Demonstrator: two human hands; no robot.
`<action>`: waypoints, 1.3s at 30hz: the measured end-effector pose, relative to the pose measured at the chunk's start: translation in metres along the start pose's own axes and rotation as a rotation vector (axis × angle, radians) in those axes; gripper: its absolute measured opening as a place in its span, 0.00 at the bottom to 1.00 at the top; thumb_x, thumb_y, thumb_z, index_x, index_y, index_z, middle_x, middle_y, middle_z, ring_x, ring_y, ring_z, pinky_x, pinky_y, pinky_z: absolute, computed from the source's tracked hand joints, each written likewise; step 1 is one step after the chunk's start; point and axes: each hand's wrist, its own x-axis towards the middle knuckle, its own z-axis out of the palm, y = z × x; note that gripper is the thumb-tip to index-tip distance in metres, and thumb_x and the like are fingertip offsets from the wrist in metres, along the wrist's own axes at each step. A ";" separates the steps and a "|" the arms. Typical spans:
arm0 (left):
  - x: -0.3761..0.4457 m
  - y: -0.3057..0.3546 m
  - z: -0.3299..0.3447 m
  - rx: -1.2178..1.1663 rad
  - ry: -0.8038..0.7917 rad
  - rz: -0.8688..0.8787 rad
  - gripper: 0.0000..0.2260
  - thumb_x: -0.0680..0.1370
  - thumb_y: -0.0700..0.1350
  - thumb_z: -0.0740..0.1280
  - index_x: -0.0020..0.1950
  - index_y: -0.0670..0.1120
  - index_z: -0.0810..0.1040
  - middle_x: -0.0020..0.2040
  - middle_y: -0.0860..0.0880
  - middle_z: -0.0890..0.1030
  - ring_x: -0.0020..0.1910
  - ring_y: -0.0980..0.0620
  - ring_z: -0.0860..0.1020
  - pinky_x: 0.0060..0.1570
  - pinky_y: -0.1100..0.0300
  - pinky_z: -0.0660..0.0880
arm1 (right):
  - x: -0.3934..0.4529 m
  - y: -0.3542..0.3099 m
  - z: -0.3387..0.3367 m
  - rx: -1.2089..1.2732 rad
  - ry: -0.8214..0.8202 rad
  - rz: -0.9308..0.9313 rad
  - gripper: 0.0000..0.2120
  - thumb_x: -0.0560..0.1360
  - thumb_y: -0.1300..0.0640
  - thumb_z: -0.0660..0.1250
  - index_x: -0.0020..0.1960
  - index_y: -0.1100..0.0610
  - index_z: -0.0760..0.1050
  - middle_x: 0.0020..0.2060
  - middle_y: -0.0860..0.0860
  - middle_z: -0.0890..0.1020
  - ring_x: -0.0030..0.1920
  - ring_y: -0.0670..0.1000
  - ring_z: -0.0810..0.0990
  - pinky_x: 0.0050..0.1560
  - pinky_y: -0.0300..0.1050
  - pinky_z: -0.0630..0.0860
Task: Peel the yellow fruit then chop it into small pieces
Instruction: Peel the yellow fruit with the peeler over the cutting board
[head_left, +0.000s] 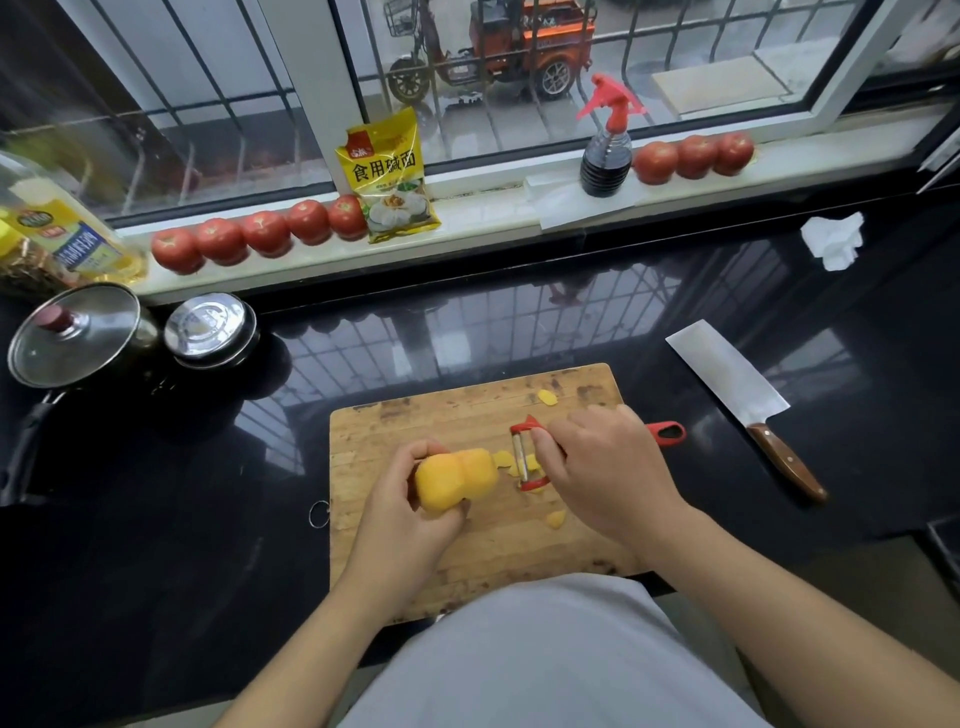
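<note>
My left hand (402, 512) grips a yellow fruit (454, 478) just above a wooden cutting board (395, 436). Its smooth yellow surface faces the camera. My right hand (602, 467) holds a red-handled peeler (524, 460), whose blade sits right of the fruit's end with a strip of peel at it. Loose bits of yellow peel (556, 518) lie on the board near the peeler and at its far edge (546, 398). A cleaver (737, 400) with a wooden handle lies on the black counter to the right of the board.
A lidded pan (78, 338) and a steel lid (208, 327) stand at the far left. Tomatoes (260, 234), a yellow packet (387, 176) and a spray bottle (608, 145) line the window sill. A crumpled white tissue (834, 241) lies at the back right.
</note>
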 end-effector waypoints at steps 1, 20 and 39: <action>0.001 0.000 0.001 0.037 0.020 0.028 0.23 0.70 0.32 0.77 0.58 0.54 0.77 0.52 0.60 0.79 0.54 0.56 0.78 0.50 0.64 0.76 | 0.000 -0.010 -0.010 -0.001 0.044 -0.035 0.23 0.84 0.47 0.55 0.31 0.51 0.68 0.26 0.44 0.68 0.28 0.49 0.67 0.39 0.47 0.65; -0.005 0.007 0.007 0.079 0.029 0.130 0.24 0.71 0.34 0.78 0.58 0.55 0.78 0.54 0.59 0.79 0.55 0.55 0.78 0.50 0.64 0.76 | -0.008 0.019 0.002 -0.268 -0.073 0.046 0.24 0.85 0.45 0.53 0.34 0.52 0.74 0.28 0.46 0.75 0.30 0.51 0.72 0.36 0.46 0.64; 0.009 -0.008 -0.001 -0.968 -0.272 -0.365 0.47 0.57 0.48 0.89 0.73 0.53 0.73 0.61 0.39 0.80 0.58 0.36 0.81 0.54 0.46 0.82 | 0.004 0.002 -0.026 0.443 -0.258 -0.038 0.26 0.83 0.41 0.51 0.31 0.52 0.67 0.26 0.49 0.71 0.30 0.50 0.70 0.35 0.51 0.72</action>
